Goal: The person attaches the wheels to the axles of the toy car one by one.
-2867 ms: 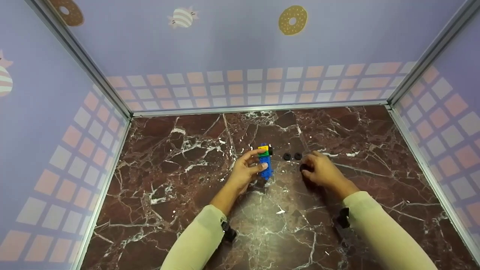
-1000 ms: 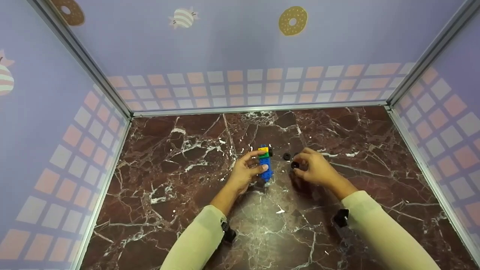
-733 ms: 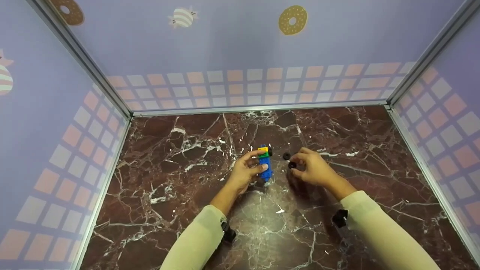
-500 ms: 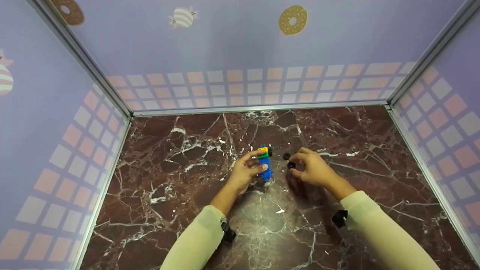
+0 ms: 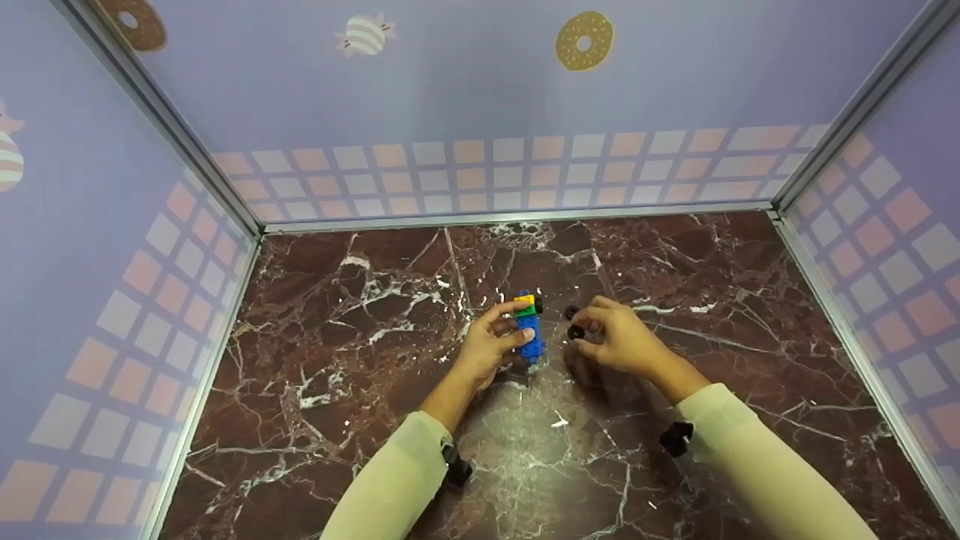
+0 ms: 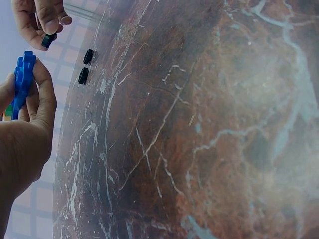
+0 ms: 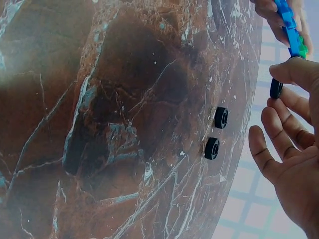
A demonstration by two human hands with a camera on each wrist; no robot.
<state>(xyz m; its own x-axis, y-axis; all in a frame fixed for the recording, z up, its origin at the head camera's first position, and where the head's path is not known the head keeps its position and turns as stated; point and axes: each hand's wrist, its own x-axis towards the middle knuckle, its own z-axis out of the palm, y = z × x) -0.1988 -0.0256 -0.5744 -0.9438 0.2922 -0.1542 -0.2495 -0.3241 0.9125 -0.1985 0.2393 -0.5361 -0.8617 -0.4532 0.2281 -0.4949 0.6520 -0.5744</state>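
Observation:
My left hand [image 5: 486, 346] grips a toy car [image 5: 531, 346] made of blue building blocks, with a yellow and a green block at its far end. One black wheel [image 5: 538, 304] sits on the car's right side at that end. Just to the right, my right hand [image 5: 628, 337] pinches another small black wheel [image 7: 275, 88] between thumb and fingers, apart from the car. In the right wrist view, two loose wheels, a nearer one [image 7: 212, 148] and a farther one [image 7: 221, 117], stand on the table below the hand. The right hand hides one of them in the head view.
The dark red marbled tabletop [image 5: 360, 465] is enclosed by lilac panels, with the back panel [image 5: 480, 97] patterned with sweets and squares. A metal strip [image 5: 420, 223] runs along the table's back edge. Black wrist cameras show under both sleeves.
My right hand has moved left toward the toy car, carrying the pinched wheel over beside the loose wheels. My left hand and the car have stayed almost still.

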